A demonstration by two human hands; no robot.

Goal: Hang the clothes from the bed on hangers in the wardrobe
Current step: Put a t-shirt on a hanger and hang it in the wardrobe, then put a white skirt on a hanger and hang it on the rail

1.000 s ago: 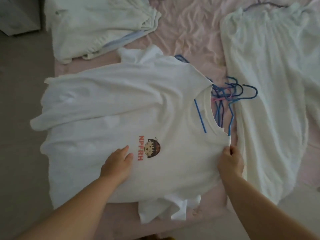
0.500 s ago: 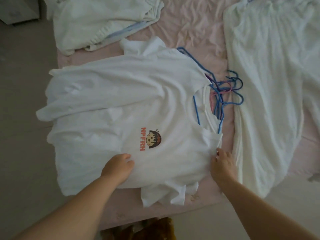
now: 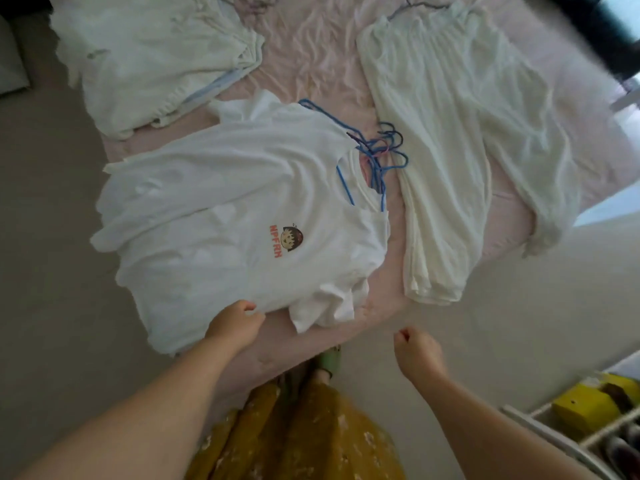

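Right hand (image 3: pixel 417 348) off T-shirt (image 3: pixel 225 209) collar since half second ago; now hangs over floor near bed (image 3: pixel 311 53) edge, fingers loosely curled, holding nothing. Left hand (image 3: pixel 235 323) gone from flat press by print to pinching shirt's near hem. T-shirt lies flat on bed, blue hanger (image 3: pixel 346 183) showing inside neck; more hangers (image 3: pixel 384 147) bunched just beside collar. Pale dress (image 3: pixel 450 150) right, folded pile (image 3: pixel 152 57) far left. Judgement: hanger seated, shirt ready for lift toward wardrobe; other clothes not yet hung.
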